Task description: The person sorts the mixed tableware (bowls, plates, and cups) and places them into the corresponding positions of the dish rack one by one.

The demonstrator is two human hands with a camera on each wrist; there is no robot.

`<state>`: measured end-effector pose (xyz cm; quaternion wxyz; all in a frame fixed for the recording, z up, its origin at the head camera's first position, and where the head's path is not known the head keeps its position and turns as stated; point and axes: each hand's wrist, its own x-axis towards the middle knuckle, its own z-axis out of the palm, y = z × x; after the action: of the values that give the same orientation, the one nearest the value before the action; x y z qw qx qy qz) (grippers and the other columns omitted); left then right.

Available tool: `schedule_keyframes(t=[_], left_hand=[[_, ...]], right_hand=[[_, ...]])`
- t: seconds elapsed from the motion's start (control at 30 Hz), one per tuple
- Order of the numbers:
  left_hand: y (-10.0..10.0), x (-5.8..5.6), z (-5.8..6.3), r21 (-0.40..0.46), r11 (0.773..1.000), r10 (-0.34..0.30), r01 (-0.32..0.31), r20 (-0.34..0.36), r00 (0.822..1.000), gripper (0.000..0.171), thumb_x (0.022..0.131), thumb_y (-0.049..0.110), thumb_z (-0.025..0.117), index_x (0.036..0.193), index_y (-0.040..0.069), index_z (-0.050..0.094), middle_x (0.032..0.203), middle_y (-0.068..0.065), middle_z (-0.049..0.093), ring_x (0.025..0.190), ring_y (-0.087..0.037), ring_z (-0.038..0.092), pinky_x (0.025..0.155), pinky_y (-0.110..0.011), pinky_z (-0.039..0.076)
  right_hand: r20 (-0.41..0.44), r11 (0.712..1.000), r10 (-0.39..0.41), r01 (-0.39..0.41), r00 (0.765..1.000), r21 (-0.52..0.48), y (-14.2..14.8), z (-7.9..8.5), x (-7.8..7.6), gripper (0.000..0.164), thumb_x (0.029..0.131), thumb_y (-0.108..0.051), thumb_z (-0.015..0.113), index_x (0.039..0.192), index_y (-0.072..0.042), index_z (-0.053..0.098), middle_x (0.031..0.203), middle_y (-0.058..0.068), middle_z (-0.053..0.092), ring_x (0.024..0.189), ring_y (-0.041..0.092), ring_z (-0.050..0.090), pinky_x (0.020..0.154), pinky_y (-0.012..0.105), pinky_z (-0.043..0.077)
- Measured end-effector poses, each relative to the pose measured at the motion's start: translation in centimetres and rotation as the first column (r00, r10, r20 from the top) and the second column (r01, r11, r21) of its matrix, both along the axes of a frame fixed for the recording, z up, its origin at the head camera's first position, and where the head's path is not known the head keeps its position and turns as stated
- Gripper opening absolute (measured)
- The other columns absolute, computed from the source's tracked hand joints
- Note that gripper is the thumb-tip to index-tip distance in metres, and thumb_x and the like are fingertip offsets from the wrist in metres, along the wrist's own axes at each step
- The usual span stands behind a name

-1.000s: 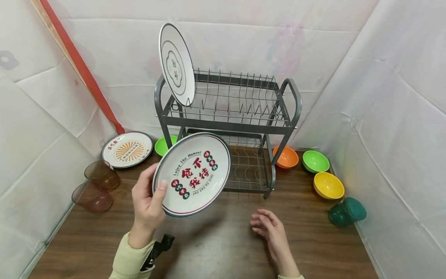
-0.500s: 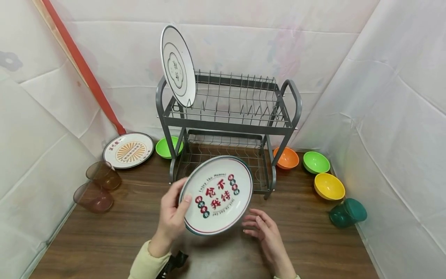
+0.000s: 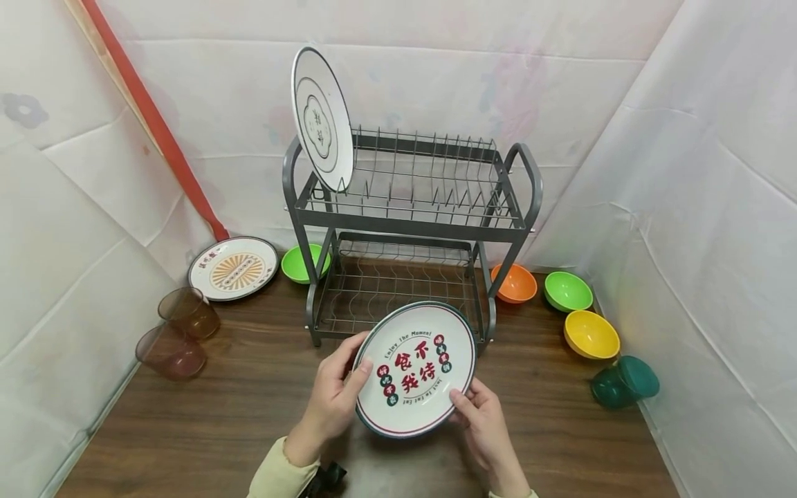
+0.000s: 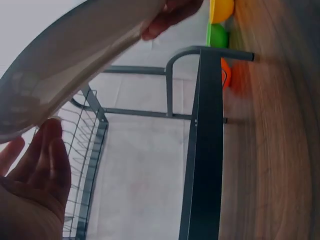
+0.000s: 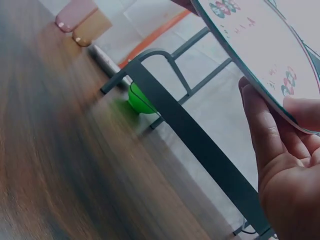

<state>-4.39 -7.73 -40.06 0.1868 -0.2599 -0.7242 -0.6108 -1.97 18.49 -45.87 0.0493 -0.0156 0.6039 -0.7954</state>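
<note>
One plate (image 3: 415, 370), between left grip (image 3: 333, 398), right grip (image 3: 486, 422)

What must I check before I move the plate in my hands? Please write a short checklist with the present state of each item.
1. Left hand holds the plate: ok, thumb over its left edge.
2. Right hand holds it too: ok, thumb over the right edge.
3. Plate upright, if a rack slot is next: not ok, it is tilted, print facing up.
4. Room on the top shelf of the rack: ok, just one dish stands there, at the left end.
5. That dish firmly seated: cannot tell.
6. Underside of the held plate dry: cannot tell.
</note>
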Motion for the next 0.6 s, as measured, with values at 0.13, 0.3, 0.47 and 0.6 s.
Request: schedule_keyframes(t=[0.13,0.3,0.47,0.6], left_hand=[[-0.3,-0.4,-0.1,0.004,1.000,-0.004,0.004,0.027,1.000,0.042,0.097,-0.008,0.044,0.137,0.001,0.053,0.118,-0.014,0.065,0.096,-0.020,0.065,0.080,-0.027,0.053],[-0.8,-0.5,-1.1,0.042,0.999,-0.008,0.003,0.113,0.994,0.039,0.103,-0.002,0.037,0.139,0.004,0.050,0.124,-0.015,0.064,0.099,-0.023,0.067,0.080,-0.037,0.054],[-1.0,-0.1,-3.3,0.049,0.998,0.016,-0.026,0.198,0.980,0.034,0.107,0.002,0.036,0.137,0.006,0.052,0.126,-0.016,0.065,0.097,-0.027,0.069,0.076,-0.039,0.054],[-1.0,0.1,-4.9,0.066,0.996,0.036,-0.055,0.262,0.964,0.031,0.108,0.005,0.038,0.133,0.006,0.055,0.123,-0.016,0.066,0.094,-0.027,0.069,0.073,-0.038,0.054]], right_hand=[[-0.002,0.997,-0.071,0.071,0.997,0.009,0.9,0.2,0.0,0.035,0.097,-0.002,0.060,0.126,0.015,0.052,0.103,0.012,0.072,0.077,0.017,0.071,0.063,0.028,0.057],[0.001,0.986,-0.165,0.165,0.986,0.028,2.4,1.1,-0.2,0.027,0.095,0.003,0.062,0.121,0.009,0.058,0.098,0.009,0.073,0.071,0.013,0.069,0.060,0.025,0.056],[-0.065,0.971,-0.225,0.230,0.972,0.072,4.2,2.7,-0.8,0.023,0.096,0.002,0.062,0.118,0.010,0.059,0.098,0.008,0.074,0.071,0.013,0.069,0.060,0.026,0.056],[-0.139,0.930,-0.276,0.301,0.951,0.212,5.7,4.7,-1.3,0.029,0.097,-0.002,0.062,0.122,0.013,0.057,0.098,0.004,0.075,0.074,0.014,0.071,0.064,0.028,0.057]])
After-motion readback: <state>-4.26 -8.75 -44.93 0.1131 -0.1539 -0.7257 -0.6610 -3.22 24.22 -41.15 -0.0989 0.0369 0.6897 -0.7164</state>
